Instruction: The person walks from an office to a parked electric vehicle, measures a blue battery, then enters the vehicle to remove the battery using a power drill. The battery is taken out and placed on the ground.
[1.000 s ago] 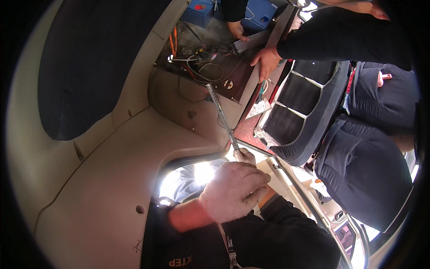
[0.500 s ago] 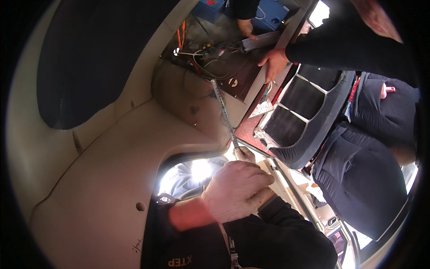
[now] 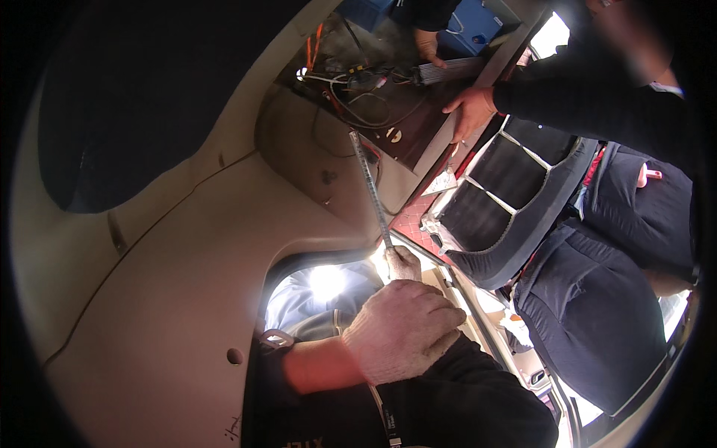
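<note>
My right hand (image 3: 403, 264), in a pale knit glove, is closed around the lower end of a long thin grey rod (image 3: 369, 183) with fine bands along it. The rod slants up and left, its tip in front of a recess with loose wiring (image 3: 366, 104); whether it touches anything I cannot tell. My left hand (image 3: 407, 332), also gloved, is just below and in front of the right, its fingers curled. What those fingers hold, if anything, is hidden. Part of the right hand and its wrist are covered by the left.
Another person's hand (image 3: 473, 112) rests by the recess edge, and another bare hand (image 3: 429, 46) is near a finned grey block (image 3: 452, 71). Blue boxes (image 3: 474, 28) stand behind. Beige trim panel (image 3: 172, 291) lies left; a black seat back (image 3: 515, 172) with white straps is at right.
The view has shifted slightly, so the recess and seat sit farther right. My left hand appears a little lower and to the right. The right hand still grips the rod.
</note>
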### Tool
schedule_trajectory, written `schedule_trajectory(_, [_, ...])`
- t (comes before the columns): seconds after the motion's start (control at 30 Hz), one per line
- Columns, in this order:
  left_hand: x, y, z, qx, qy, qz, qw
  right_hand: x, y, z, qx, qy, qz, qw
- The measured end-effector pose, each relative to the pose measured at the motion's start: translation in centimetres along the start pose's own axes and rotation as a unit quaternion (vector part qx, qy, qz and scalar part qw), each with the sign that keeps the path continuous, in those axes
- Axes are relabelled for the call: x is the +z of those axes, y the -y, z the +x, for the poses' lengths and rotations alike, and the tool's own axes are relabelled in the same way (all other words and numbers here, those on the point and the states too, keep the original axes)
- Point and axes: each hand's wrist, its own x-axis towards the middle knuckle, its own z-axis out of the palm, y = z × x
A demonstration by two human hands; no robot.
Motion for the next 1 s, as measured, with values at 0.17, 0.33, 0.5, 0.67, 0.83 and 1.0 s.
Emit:
schedule_trajectory(0.17, [0.1,0.0,0.0,0.024,-0.054,-0.016,0.998,-3.0,-5.9,3.9,-0.088,0.005,-0.147,0.985])
schedule_trajectory(0.33, [0.1,-0.1,0.0,0.04,-0.083,-0.016,0.996,-6.6,-12.7,7.9,-0.118,-0.004,-0.103,0.988])
schedule_trajectory(0.5, [0.0,-0.1,0.1,0.04,-0.061,0.0,0.997,-5.2,-7.6,5.3,0.019,-0.05,0.005,0.999])
schedule_trajectory(0.67, [0.1,0.1,0.1,0.038,-0.052,-0.003,0.998,-2.5,-1.1,2.7,0.097,-0.024,0.087,0.991])
schedule_trajectory(0.83, [0.2,0.2,-0.2,0.06,-0.089,0.008,0.994,-0.7,2.5,0.9,0.15,0.0,0.177,0.973])
schedule_trajectory(1.0, [0.0,-0.1,-0.2,0.047,-0.076,0.013,0.996,-1.0,1.7,1.2,0.163,0.015,0.136,0.977])
